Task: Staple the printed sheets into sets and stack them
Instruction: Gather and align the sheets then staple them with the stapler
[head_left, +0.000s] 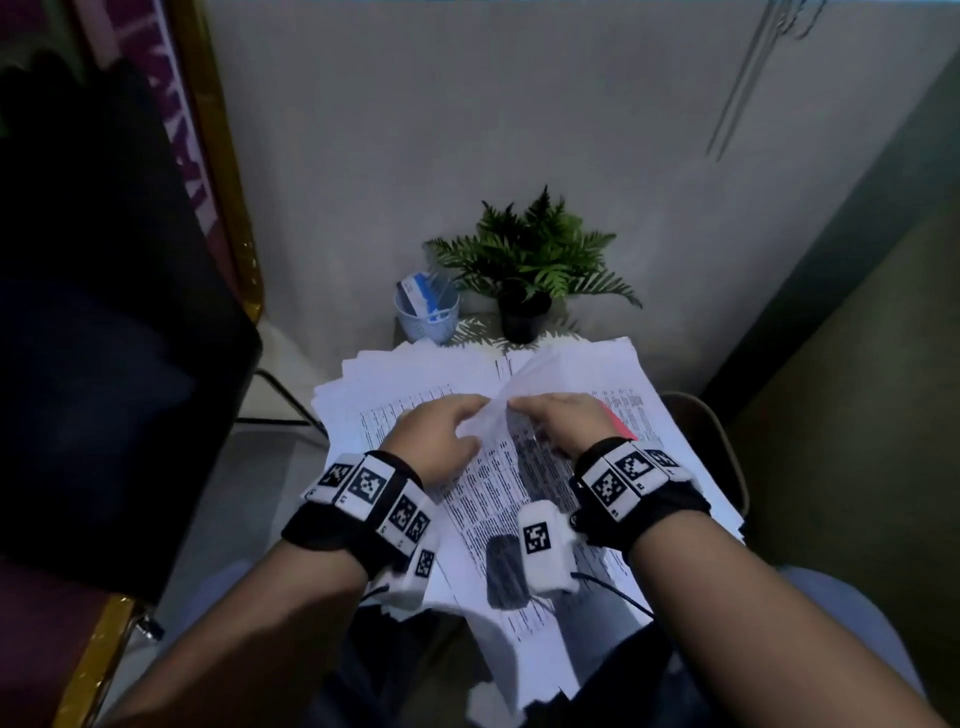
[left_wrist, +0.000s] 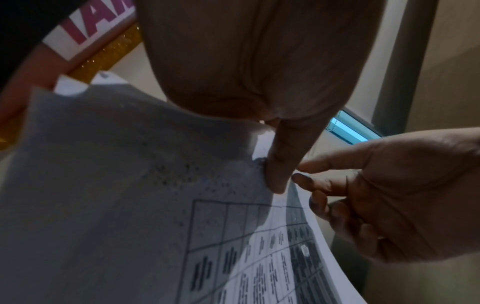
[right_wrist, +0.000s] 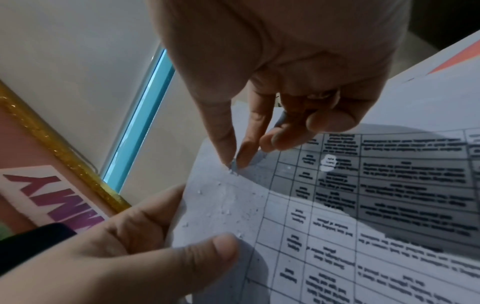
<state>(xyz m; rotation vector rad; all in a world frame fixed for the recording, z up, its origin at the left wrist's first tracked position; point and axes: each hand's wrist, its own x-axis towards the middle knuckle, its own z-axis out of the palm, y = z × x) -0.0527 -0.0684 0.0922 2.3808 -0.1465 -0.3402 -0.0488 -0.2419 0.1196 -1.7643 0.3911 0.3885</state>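
A loose pile of printed sheets (head_left: 415, 374) with tables of text covers a small table. Above it, one sheet (head_left: 498, 415) is lifted and curled between my hands. My left hand (head_left: 441, 431) pinches that sheet's edge, thumb (right_wrist: 215, 251) on top and fingers beneath. My right hand (head_left: 561, 421) pinches the sheet's corner (right_wrist: 233, 166) between thumb and forefinger, its other fingers curled. In the left wrist view, the right hand (left_wrist: 363, 195) faces the left hand's finger (left_wrist: 278, 164) across the paper edge. A red object (head_left: 621, 423) is mostly hidden behind my right hand.
At the table's far edge, against the wall, stand a blue pen cup (head_left: 428, 312) and a potted fern (head_left: 524, 275). A black chair (head_left: 104, 312) with a gold frame stands at the left. A rounded chair back (head_left: 727, 441) is at the right.
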